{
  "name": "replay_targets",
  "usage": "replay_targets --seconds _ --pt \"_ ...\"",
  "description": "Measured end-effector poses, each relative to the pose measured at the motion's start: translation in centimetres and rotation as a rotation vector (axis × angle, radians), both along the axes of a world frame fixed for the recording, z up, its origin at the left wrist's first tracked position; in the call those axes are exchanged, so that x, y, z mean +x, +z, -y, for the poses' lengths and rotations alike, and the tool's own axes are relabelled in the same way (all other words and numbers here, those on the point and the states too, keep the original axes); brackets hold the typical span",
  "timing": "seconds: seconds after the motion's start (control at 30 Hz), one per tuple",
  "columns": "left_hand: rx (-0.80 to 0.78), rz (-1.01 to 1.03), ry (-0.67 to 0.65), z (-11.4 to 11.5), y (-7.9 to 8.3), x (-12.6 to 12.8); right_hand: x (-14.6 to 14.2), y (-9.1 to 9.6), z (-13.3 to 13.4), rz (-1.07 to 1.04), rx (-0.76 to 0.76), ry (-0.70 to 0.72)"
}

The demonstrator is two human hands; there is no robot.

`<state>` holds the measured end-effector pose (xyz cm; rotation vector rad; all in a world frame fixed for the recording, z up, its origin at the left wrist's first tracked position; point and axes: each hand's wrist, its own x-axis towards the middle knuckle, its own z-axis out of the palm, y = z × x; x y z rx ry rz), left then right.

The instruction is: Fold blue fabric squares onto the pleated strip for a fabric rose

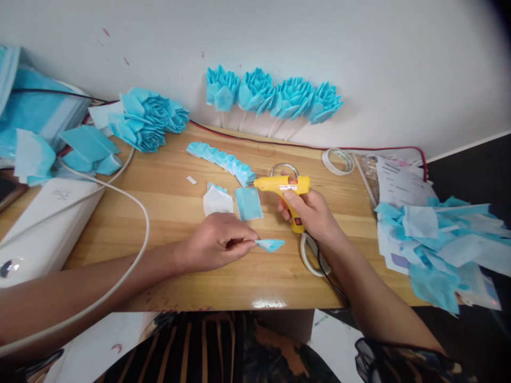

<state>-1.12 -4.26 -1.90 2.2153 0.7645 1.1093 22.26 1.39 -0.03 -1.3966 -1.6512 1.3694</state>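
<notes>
On desk [351, 199], L hand [221, 239] pinches folded pc [271, 245] tight, R hand [315, 215] wraps glue gun [269, 184]; flowers [255, 91] look done, flat sq. [249, 204] left.

Pale grey-white wall [379, 69] across far side, reddish marks [106, 32] on its left part, light wood-grain tabletop [347, 207] below it, bright glare [269, 304] at near edge, dark surface [475, 165] at right, floor or panel unclear
</notes>
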Motion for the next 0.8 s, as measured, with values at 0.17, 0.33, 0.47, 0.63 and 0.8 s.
replay_targets --seconds 0.17,0.33,0.47,0.63,0.8 --pt "0.027 0.032 0.003 0.0 -0.2 0.1 0.0 0.0 -0.1 0.009 0.034 0.002" --pt "0.058 0.045 0.004 0.0 -0.2 0.1 0.0 -0.2 -0.2 0.021 0.047 -0.013" --pt "0.044 0.042 -0.015 0.0 0.2 0.0 -0.1 0.0 -0.3 0.014 0.071 -0.03" --pt "0.053 0.054 -0.01 -0.3 0.8 -0.3 0.1 0.4 -0.3 0.071 0.102 -0.036" --pt "0.11 0.065 -0.014 -0.5 1.2 -0.4 0.4 0.0 -0.6 0.043 0.078 -0.048"
